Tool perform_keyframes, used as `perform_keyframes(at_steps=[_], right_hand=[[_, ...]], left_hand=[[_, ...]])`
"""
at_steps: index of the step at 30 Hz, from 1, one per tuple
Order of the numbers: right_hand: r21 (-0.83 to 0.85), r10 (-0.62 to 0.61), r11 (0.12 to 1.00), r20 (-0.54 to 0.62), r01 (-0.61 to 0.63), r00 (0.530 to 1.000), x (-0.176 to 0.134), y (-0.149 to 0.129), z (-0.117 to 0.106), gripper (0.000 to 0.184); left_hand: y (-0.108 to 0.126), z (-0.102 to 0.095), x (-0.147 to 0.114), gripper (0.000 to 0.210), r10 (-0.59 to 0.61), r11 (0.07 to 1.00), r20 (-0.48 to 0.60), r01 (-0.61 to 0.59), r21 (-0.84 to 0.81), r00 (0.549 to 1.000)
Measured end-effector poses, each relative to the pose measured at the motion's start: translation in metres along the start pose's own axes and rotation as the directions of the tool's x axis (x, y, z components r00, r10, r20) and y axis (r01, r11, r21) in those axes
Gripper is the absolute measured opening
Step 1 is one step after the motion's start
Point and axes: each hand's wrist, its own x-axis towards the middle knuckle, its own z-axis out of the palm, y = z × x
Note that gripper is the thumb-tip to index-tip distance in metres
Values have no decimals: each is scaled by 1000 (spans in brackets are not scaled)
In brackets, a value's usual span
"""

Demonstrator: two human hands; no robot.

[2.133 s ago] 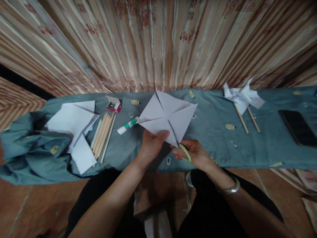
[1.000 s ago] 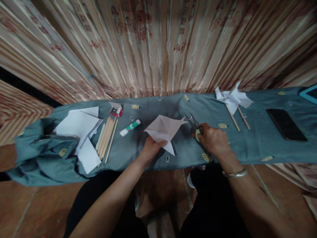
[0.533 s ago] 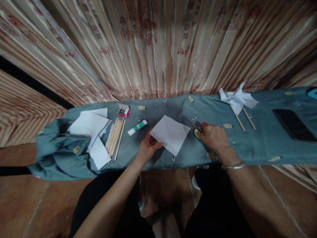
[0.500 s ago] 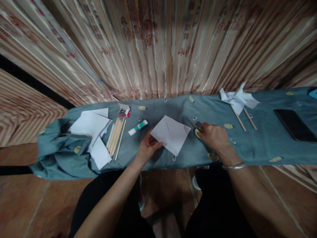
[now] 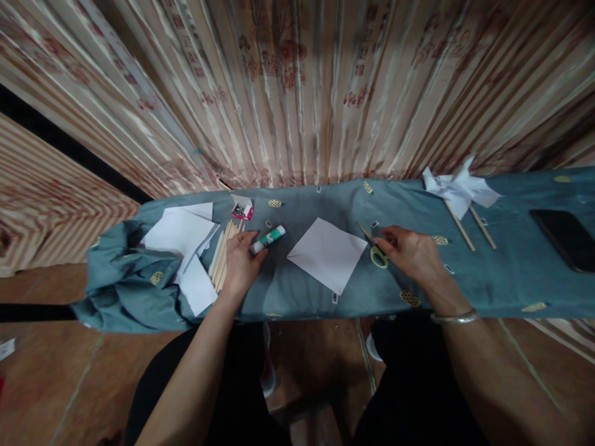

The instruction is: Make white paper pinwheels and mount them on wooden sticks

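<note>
Glue stick [image 5: 270, 236] lies within spread left hand [image 5: 242, 257], right hand [image 5: 409, 253] at scissors [image 5: 372, 253], grip unclear.

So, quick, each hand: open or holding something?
Left hand: thumb and finger astride the glue stick; grip can't be told.
Right hand: fingertips at the scissors; holding can't be told.

The square sheet [image 5: 328, 255] looks matt paper, the bangle [image 5: 455, 319] glossy metal.
</note>
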Motion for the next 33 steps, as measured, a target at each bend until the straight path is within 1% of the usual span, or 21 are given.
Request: perform_keyframes(at_steps=[3, 6, 9, 11, 12, 13, 14, 15, 16, 17, 18, 19, 20, 22, 24, 26, 28, 30, 31, 33], right_hand=[[38, -36, 999, -42, 37, 998, 0, -7, 3, 32], [82, -46, 995, -48, 49, 998, 0, -15, 5, 31], [214, -73, 973, -74, 87, 995, -1, -25, 3, 30], [370, -84, 923, -81, 108, 993, -4, -37, 3, 28], [471, -84, 875, -74, 109, 994, -6, -44, 4, 26], [585, -77, 805, -60, 98, 995, -9, -52, 6, 24], [705, -80, 705, -22, 72, 997, -11, -60, 8, 23], [824, -88, 565, 22, 32, 996, -14, -69, 11, 26], [915, -112, 402, 83, -31, 990, -16, -77, 14, 32], [963, -152, 249, 148, -106, 977, -18, -85, 17, 39], [976, -192, 122, 200, -179, 961, -20, -91, 19, 43], [969, -216, 20, 244, -246, 945, -22, -97, 21, 44], [951, -227, -58, 282, -302, 932, -23, -101, 21, 44], [910, -222, -158, 344, -382, 912, -24, -105, 20, 39], [877, -207, -213, 390, -430, 897, -24, -106, 19, 35], [855, -182, -249, 419, -454, 889, -21, -104, 18, 35], [834, -133, -298, 445, -464, 886, -17, -99, 21, 35], [796, -86, -379, 478, -473, 874, -11, -93, 24, 34], [761, -81, -432, 502, -484, 861, -9, -89, 26, 34], [662, -115, -537, 557, -523, 823, -4, -83, 28, 33]], left_hand=[[-10, 6, 3, 37, -17, 996, 68, 11, 92, 998], [-14, 8, 5, 31, -30, 992, 81, 20, 126, 996], [-13, 8, 7, 29, -43, 996, 69, 37, 82, 997], [-6, 7, 7, 26, -63, 998, 51, 63, -12, 997], [0, 7, 5, 25, -71, 994, 41, 74, -78, 997], [7, 7, 3, 24, -80, 984, 36, 84, -155, 996], [15, 7, 0, 25, -77, 968, 34, 83, -237, 996], [25, 7, -4, 26, -63, 947, 63, 80, -312, 996], [35, 7, -9, 28, -48, 917, 123, 92, -387, 991], [45, 8, -15, 29, -33, 884, 190, 117, -453, 981], [54, 9, -20, 30, -19, 848, 242, 144, -510, 970], [63, 10, -25, 29, -6, 820, 285, 168, -548, 959], [70, 11, -29, 27, 3, 795, 335, 201, -573, 942], [81, 15, -34, 25, 16, 739, 382, 247, -627, 924], [85, 17, -35, 25, 21, 695, 407, 279, -662, 913], [84, 19, -34, 26, 12, 684, 431, 307, -662, 902], [79, 19, -32, 28, -8, 706, 461, 332, -626, 887], [70, 16, -29, 33, -39, 742, 465, 337, -579, 884], [64, 14, -27, 36, -66, 760, 446, 335, -557, 892], [52, 11, -21, 35, -95, 826, 351, 271, -495, 931]])
